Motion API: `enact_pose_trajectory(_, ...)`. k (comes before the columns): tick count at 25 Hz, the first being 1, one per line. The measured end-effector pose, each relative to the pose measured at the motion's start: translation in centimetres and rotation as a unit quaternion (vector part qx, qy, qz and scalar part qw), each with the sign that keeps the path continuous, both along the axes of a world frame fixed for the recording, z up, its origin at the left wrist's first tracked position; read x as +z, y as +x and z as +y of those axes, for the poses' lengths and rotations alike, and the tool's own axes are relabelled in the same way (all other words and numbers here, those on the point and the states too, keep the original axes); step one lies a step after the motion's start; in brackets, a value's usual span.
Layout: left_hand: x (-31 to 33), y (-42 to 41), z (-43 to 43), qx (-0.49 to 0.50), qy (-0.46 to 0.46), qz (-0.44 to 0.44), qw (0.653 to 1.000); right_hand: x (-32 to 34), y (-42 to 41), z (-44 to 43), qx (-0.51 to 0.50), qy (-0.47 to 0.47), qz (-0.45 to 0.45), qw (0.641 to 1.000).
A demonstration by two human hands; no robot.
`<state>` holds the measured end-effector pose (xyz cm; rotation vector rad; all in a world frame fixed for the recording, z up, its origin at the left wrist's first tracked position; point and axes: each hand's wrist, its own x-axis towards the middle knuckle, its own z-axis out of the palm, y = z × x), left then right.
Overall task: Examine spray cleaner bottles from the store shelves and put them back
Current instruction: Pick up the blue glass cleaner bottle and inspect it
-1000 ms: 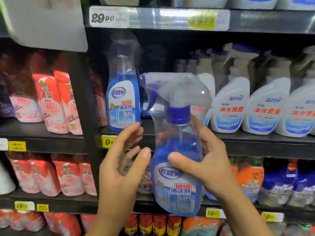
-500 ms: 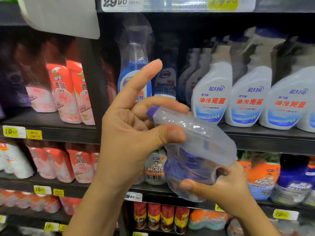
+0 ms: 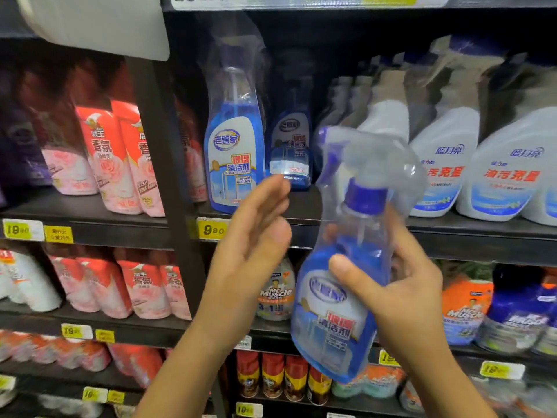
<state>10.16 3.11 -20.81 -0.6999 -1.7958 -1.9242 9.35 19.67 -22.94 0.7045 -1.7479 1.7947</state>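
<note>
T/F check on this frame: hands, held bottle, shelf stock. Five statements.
1. The right hand grips the blue glass cleaner bottle around its body. True.
2. The left hand grips the same bottle. False: it is open, to the left of the bottle and apart from it.
3. Clear plastic wrap covers the held bottle's trigger head. True.
4. The yellow price tag under the shelved blue bottle reads 19.90. False: it reads 9.90.
5. White spray bottles stand on that shelf, to the right of the blue ones. True.
</note>
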Motion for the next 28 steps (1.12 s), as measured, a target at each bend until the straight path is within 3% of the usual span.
enact_pose_trajectory(4, -4.8, 1.8, 1.2, -0.021, -0.178, -0.089, 0.980, 2.4, -0.6, -0.4, 0.015, -0.128, -0.052, 0.990)
enact_pose_trajectory(7, -6.1, 1.9, 3.3, 0.158, -0.305, -0.037, 0.938, 3.9, -0.6, -1.6, 0.034, -0.120, -0.051, 0.991)
enact_pose_trajectory(9, -5.8, 1.7, 4.4, 0.238, -0.299, 0.001, 0.924, 4.5, -0.5, -2.5, 0.049, -0.092, -0.065, 0.992)
enact_pose_trajectory(10, -5.6, 1.4, 4.4, 0.217, -0.258, 0.009, 0.941, 4.7, -0.5, -2.7, 0.063, -0.073, -0.070, 0.993)
enact_pose_trajectory(12, -5.6, 0.4, 3.3, 0.082, -0.124, -0.001, 0.989, 5.4, -0.6, -2.8, 0.106, -0.063, -0.095, 0.988)
enact_pose_trajectory(14, -5.6, 0.0, 1.5, -0.059, 0.002, -0.063, 0.996, 6.3, -1.0, -2.4, 0.125, -0.073, -0.136, 0.980)
enact_pose_trajectory(16, -5.7, 0.1, 0.3, -0.239, 0.090, -0.117, 0.960, 7.1, -1.5, -2.1, 0.144, -0.071, -0.163, 0.973)
enact_pose_trajectory(18, -6.0, 0.1, 0.1, -0.415, 0.129, -0.129, 0.891, 7.6, -2.1, -2.1, 0.189, -0.062, -0.173, 0.965)
enact_pose_trajectory(20, -6.4, 0.1, 0.5, -0.479, 0.169, -0.157, 0.847, 7.7, -2.5, -2.4, 0.233, -0.072, -0.181, 0.953)
enact_pose_trajectory(22, -6.7, 0.1, 0.2, -0.478, 0.204, -0.174, 0.837, 7.7, -2.7, -2.7, 0.241, -0.087, -0.183, 0.949)
enact_pose_trajectory(25, -6.2, 0.2, 0.6, -0.369, 0.191, -0.218, 0.883, 7.7, -2.8, -2.8, 0.209, -0.133, -0.167, 0.954)
enact_pose_trajectory(28, -5.2, -0.2, 0.0, -0.155, 0.093, -0.213, 0.960, 7.7, -3.4, -2.5, 0.151, -0.156, -0.163, 0.963)
